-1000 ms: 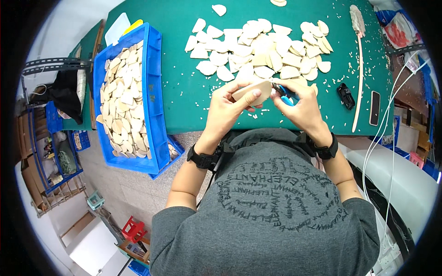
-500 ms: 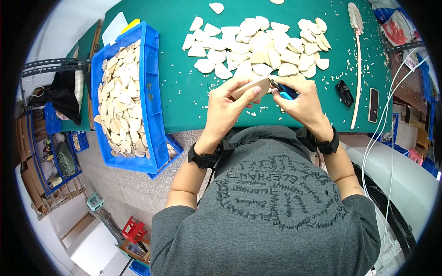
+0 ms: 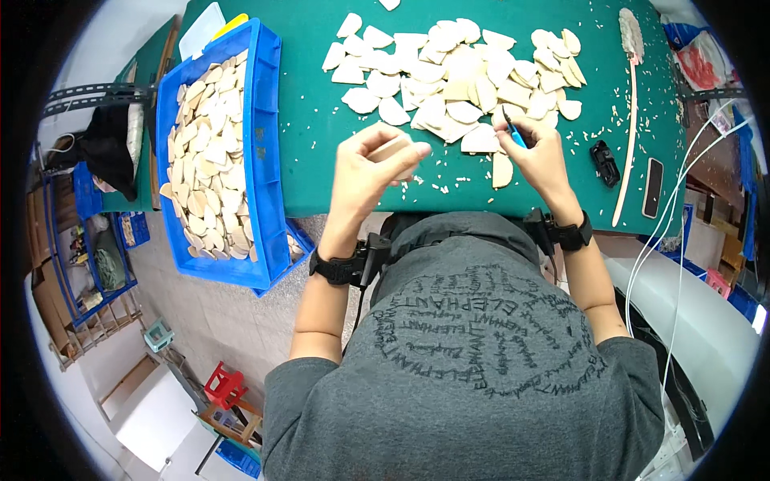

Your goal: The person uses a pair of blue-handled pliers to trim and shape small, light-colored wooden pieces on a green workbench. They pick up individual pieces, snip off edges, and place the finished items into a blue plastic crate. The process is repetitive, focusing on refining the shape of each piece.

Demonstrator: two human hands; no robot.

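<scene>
My left hand (image 3: 361, 172) is closed round a flat, cream-coloured, rounded piece (image 3: 391, 149), held over the near side of the green table. In my right hand (image 3: 539, 154) are blue-handled snips (image 3: 515, 135), their dark tip pointing away from me; the fingers hide most of the tool. Just beyond both hands spreads a pile of similar cream pieces (image 3: 457, 76), mostly half-round. One half-round piece (image 3: 502, 171) lies apart, beside my right hand.
A blue crate (image 3: 269, 160) full of cream pieces stands at the left. Small shavings dot the green tabletop (image 3: 313, 172). To the right lie a black object (image 3: 603, 163), a phone (image 3: 653, 187) and a long stick with a fluffy head (image 3: 631, 36). White cables (image 3: 658, 232) hang at the right.
My hands have moved apart: the left one went leftward with its piece, the right one slightly right and away with the snips. The snips no longer touch the piece.
</scene>
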